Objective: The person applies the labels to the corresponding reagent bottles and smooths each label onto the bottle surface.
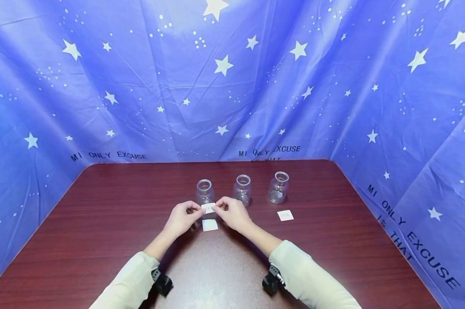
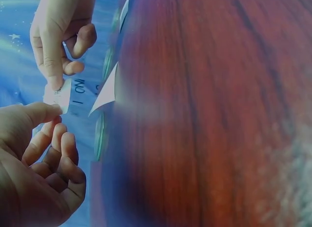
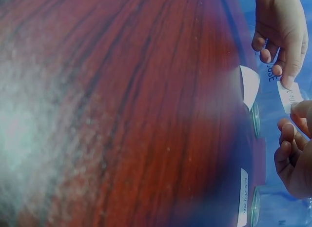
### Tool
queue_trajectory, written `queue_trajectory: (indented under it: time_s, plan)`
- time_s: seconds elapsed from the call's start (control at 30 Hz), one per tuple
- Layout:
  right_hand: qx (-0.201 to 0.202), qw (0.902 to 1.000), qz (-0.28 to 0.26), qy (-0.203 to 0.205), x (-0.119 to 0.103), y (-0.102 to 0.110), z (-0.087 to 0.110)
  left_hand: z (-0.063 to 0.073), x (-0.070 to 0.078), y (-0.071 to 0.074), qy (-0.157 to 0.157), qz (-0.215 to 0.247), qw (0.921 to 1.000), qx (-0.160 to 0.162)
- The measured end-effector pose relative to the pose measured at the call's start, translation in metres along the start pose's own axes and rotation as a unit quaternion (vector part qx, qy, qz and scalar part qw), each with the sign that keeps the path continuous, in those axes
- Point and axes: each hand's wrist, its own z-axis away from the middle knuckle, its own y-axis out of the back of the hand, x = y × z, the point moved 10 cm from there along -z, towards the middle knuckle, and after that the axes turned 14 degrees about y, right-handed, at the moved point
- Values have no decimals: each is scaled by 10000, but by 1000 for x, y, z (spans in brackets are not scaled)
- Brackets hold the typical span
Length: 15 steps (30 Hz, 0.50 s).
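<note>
Thumb and fingers of my left hand (image 1: 181, 218) pinch the left edge of a small white label (image 1: 208, 208) with writing on it. My right hand (image 1: 234, 213) pinches the opposite edge, so the label is stretched between both hands. Behind it stands an open clear glass jar (image 1: 205, 187), its lower part partly covered by the label and fingers. In the left wrist view the label (image 2: 59, 96) is upright between the two thumbs. A blank white paper piece (image 1: 210, 225) lies on the table just below the hands, one edge curled up in the right wrist view.
Two more open glass jars stand to the right, a middle jar (image 1: 242, 189) and a right jar (image 1: 278, 188). Another written label (image 1: 285, 215) lies in front of the right one. Beyond the brown wooden table (image 1: 112, 206) hangs a blue star-patterned curtain (image 1: 178, 77).
</note>
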Motion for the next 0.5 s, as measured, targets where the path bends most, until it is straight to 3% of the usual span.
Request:
queue_trajectory:
  time_s: [0.5]
  plan:
    - [62, 9996, 261, -123, 6, -7, -5, -4, -4, 2, 119, -146, 9997, 134]
